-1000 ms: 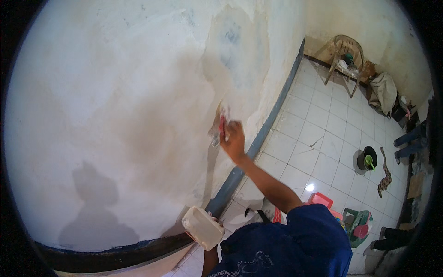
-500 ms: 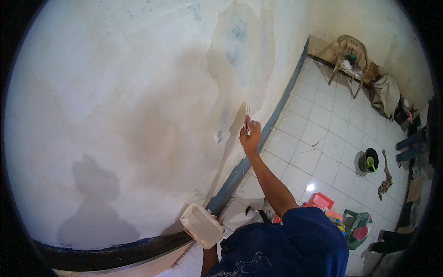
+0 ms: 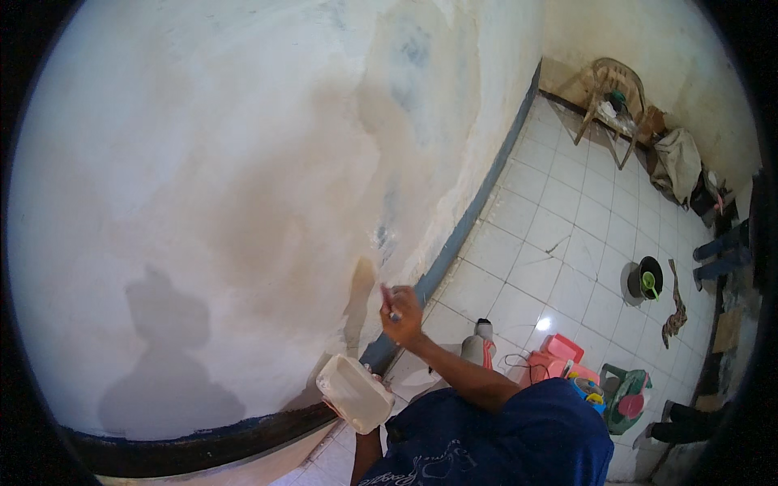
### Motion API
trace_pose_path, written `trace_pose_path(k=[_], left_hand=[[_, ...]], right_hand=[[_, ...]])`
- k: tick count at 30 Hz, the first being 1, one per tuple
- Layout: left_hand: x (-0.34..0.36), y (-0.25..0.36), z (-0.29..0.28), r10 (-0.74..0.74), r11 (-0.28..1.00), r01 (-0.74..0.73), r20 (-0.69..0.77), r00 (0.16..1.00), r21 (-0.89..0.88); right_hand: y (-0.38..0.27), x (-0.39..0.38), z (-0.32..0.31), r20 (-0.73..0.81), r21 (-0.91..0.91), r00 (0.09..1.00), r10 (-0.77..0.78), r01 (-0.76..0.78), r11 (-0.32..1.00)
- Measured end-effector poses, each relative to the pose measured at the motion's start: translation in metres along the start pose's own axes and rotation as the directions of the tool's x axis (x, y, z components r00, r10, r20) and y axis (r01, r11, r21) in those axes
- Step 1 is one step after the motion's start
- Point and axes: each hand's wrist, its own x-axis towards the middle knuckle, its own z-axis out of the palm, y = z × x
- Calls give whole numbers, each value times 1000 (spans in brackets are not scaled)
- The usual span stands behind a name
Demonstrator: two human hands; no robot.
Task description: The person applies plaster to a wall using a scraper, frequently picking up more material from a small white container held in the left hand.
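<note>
White plaster, blotched with tan damp-looking stains and worn through to bluish-grey patches [image 3: 415, 49], fills the wall [image 3: 243, 146] where a person in a navy shirt [image 3: 519, 425] works bare-handed. The right hand [image 3: 403, 314], its fingers closed in a pinch, grips a small reddish tool [image 3: 386, 296] near the wall's lower edge, just above a smooth blue-grey painted strip [image 3: 478, 212]; motion blur hides the tool's exact shape, and whether it touches the plaster cannot be told. The left hand [image 3: 376, 377], mostly hidden, has its fingers curled around an off-white tub [image 3: 355, 394], rectangular and round-cornered, held tilted in front of the wall's bottom edge.

Glossy square tiles cover the floor [image 3: 583, 215]. At its far edge, near the corner of the room, stands a grime-streaked plastic chair [image 3: 620, 74] with a slatted back, a slumped beige cloth [image 3: 677, 160] beside it. Toward the floor's right edge, a round black bucket [image 3: 647, 265] holds a lime-green dipper [image 3: 649, 283], near a crumpled, twisted brown rag [image 3: 674, 316]. Close to the person's shoulder sit coral-pink plastic boxes [image 3: 551, 366] and a green stool [image 3: 613, 383] bearing a pink scoop [image 3: 630, 405].
</note>
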Motion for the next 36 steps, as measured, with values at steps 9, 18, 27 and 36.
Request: trace_pose_path(k=[9,18,27,36], left_hand=[[6,-14,19,-17,999,21,79,997,-49],[3,-5,5,-42,998,36,152,987,42],[4,-15,36,-59,998,63,123,991,-31],[4,-7,18,-53,998,56,77,996,-31]], right_hand=[[28,106,28,-169,-270,983,-68,20,963],[-47,10,15,136,-17,990,-50,53,998],[28,118,-3,-120,-308,990,-69,29,951],[-31,41,48,58,-263,998,8,7,965]])
